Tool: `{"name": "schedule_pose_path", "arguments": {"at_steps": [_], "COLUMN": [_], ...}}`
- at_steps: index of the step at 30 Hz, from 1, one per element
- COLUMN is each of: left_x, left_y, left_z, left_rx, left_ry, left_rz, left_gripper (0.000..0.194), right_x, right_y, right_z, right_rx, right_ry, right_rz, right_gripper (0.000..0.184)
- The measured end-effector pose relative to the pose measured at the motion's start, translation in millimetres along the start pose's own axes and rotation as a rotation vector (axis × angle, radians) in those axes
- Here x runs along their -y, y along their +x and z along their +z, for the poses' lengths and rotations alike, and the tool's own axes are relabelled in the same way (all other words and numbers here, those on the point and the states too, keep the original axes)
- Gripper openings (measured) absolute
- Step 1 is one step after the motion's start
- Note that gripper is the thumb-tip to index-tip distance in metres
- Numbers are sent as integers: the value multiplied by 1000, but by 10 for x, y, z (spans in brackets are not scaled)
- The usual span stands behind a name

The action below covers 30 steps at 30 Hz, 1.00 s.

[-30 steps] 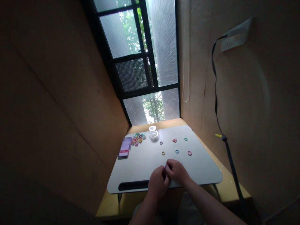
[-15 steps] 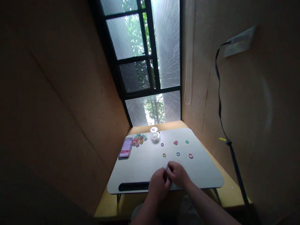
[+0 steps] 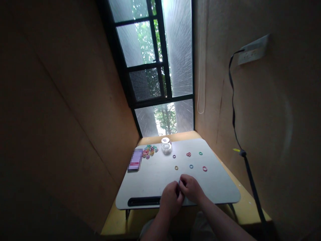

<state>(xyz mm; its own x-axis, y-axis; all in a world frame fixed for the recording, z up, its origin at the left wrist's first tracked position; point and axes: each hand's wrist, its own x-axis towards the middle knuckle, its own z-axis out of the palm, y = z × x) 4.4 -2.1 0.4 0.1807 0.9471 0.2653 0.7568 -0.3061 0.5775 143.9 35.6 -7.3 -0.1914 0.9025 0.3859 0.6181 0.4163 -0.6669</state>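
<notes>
My left hand [image 3: 171, 197] and my right hand [image 3: 190, 187] meet above the front of the white lap table [image 3: 150, 179], fingers curled and fingertips pressed together. A speck of blue shows between them, too small to make out. Just beyond lie small coloured elastic hair ties, spaced apart: a yellow one [image 3: 176, 167], a blue one [image 3: 191, 166], a pink one [image 3: 205, 169], a purple one [image 3: 174, 156], a red cluster [image 3: 188, 154] and a green one [image 3: 200, 153]. A heap of mixed hair ties [image 3: 149, 151] sits at the back left.
A clear jar with a white lid [image 3: 166, 146] stands near the table's back edge. On the left lies a phone [image 3: 135, 160] with a blurred screen. A dark slot [image 3: 144, 201] runs along the front edge. Walls flank both sides; a black cord [image 3: 233, 100] hangs at right.
The whole view has shifted slightly downward in the picture. My hands stay pressed together in the same place, and the hair ties on the table have not moved.
</notes>
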Motion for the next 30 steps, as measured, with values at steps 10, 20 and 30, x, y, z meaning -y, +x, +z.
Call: {"name": "schedule_pose_path", "arguments": {"at_steps": [10, 20, 30], "left_x": [2, -28, 9], "left_y": [-22, -44, 4], "left_z": [11, -36, -48], "left_rx": [5, 10, 25], "left_ry": [22, 29, -1], "left_rz": [-7, 6, -11], "left_gripper": [14, 14, 8], "right_x": [43, 13, 20], "right_y": [-31, -59, 10], "right_z": [-34, -22, -5], "right_rx": [5, 27, 26], "right_ry": [0, -26, -12], "right_rz": [-4, -4, 10], "right_gripper": [18, 18, 22]}}
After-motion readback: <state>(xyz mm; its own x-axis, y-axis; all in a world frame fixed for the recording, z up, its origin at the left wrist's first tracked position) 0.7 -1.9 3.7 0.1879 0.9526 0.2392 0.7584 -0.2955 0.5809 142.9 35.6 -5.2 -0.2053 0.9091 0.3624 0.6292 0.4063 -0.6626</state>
